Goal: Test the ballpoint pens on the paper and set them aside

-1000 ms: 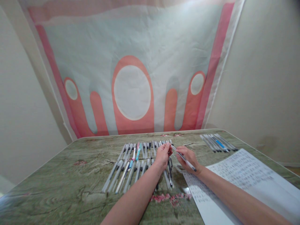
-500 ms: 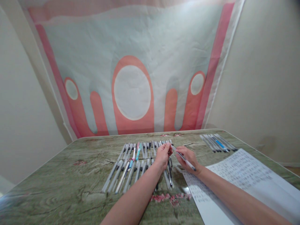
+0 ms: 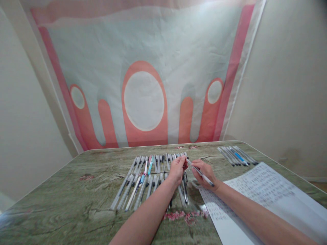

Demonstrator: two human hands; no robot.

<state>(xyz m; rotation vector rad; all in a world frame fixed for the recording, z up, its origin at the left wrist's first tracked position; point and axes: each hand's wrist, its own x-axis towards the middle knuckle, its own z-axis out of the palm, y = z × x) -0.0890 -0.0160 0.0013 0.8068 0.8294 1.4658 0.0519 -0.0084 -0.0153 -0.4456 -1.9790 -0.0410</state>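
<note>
My right hand (image 3: 204, 171) is closed around a clear-barrelled pen (image 3: 203, 175), which slants down to the right with a dark end below the fingers. Fingers pinched together, my left hand (image 3: 178, 169) meets the pen's upper end; a small dark piece shows by its fingertips, too small to name. Beneath and left of my left hand lie two rows of pens, the far row (image 3: 139, 164) and the near row (image 3: 123, 193). Most are clear with dark parts; a few are white, pink or turquoise. My left hand and forearm hide part of both rows.
Handwritten paper sheets (image 3: 270, 190) lie under and beyond my right forearm. A separate group of pens (image 3: 233, 156), one with a blue label, sits at the far right of the wood-patterned table (image 3: 63, 194). A patterned cloth (image 3: 102, 54) hangs behind.
Almost nothing differs. Both hands stay at the same spot with the pen between them, and the pens on the table have not moved.
</note>
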